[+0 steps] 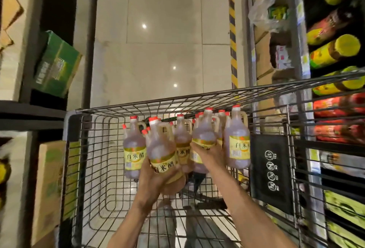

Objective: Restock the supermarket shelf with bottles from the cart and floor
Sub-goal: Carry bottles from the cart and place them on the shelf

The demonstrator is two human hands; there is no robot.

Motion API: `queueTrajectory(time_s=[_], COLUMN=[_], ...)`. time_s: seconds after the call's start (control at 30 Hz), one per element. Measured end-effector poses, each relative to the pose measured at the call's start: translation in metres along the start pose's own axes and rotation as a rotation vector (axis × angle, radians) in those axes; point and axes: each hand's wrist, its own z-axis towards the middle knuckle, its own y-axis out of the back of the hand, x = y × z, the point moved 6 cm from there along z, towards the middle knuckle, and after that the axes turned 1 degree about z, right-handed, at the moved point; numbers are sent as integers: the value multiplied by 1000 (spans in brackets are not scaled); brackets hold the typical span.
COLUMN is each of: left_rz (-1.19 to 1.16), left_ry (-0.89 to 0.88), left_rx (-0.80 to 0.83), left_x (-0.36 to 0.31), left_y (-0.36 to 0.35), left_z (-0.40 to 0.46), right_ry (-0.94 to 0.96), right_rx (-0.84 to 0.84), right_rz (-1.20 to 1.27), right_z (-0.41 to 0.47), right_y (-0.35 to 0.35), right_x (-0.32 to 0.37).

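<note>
Several vinegar bottles with red caps, side handles and yellow labels stand at the far end of a wire shopping cart [79,149]. My left hand [156,178] grips one bottle [161,149] by its lower body and holds it above the cart floor. My right hand [209,154] holds a second bottle [204,135] around its labelled middle, among the others. Two more bottles flank them, one at the left [134,149] and one at the right [238,145].
Shelves on the right hold yellow-capped bottles [335,50] and red packs [339,105]. A green carton [57,64] sits on the dark rack at the left, a cardboard box [49,178] below it. A black flap [272,168] hangs on the cart's right side. Pale floor tiles lie beyond.
</note>
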Motion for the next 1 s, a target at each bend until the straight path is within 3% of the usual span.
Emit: queueTrajectory(time_s=[0.37,0.73,1.0], left_rz=[107,503,674], left_ry=[-1,-225,-522], left_rx=[-29,83,227], left_x=[-14,-121,-204], left_y=[18,-15,-75], left_z=[0,-87,-195], right_ry=[122,272,362], right_rx=[108,60,-72], right_rz=[102,426,603], right_z=[-17,-187,-316], right_y=[20,113,209], right_x=[10,47,33])
